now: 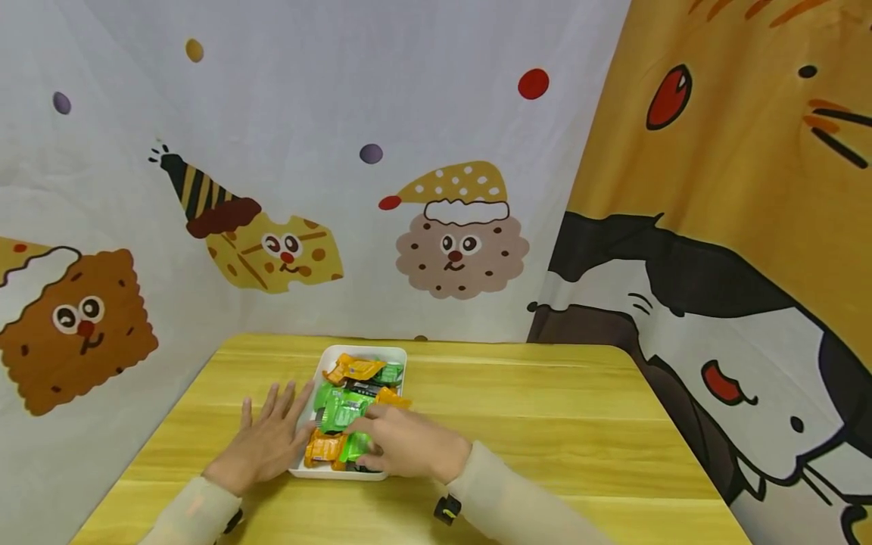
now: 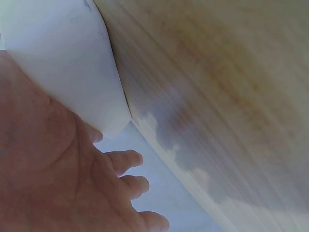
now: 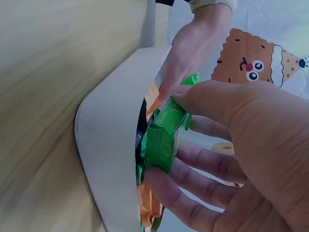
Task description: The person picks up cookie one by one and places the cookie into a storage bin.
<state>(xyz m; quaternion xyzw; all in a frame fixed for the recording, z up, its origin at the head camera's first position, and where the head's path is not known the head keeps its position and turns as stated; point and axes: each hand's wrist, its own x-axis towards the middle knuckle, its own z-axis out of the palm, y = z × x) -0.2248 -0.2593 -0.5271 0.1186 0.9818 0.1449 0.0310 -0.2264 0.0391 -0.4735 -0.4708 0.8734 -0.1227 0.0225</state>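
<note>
A white tray (image 1: pixel 320 474) filled with small wrapped snacks stands on the table. My right hand (image 1: pixel 412 445) is over its near right side. In the right wrist view that hand pinches a green wrapped snack (image 3: pixel 166 128) between thumb and fingers, close over the other packets. Flat along the tray's left side lies my left hand (image 1: pixel 269 435), fingers spread and straight, with the thumb at the rim. The left wrist view shows its palm (image 2: pixel 43 154) against the tray's white wall (image 2: pixel 67 63). Orange packets (image 1: pixel 323 448) and a black packet (image 1: pixel 361 387) lie among the green ones.
The wooden table (image 1: pixel 531 424) extends to both sides of the tray. Behind it hangs a printed cloth (image 1: pixel 306 98) with cartoon biscuits, and a cloth with large cartoon animals (image 1: pixel 736 303) is at the right.
</note>
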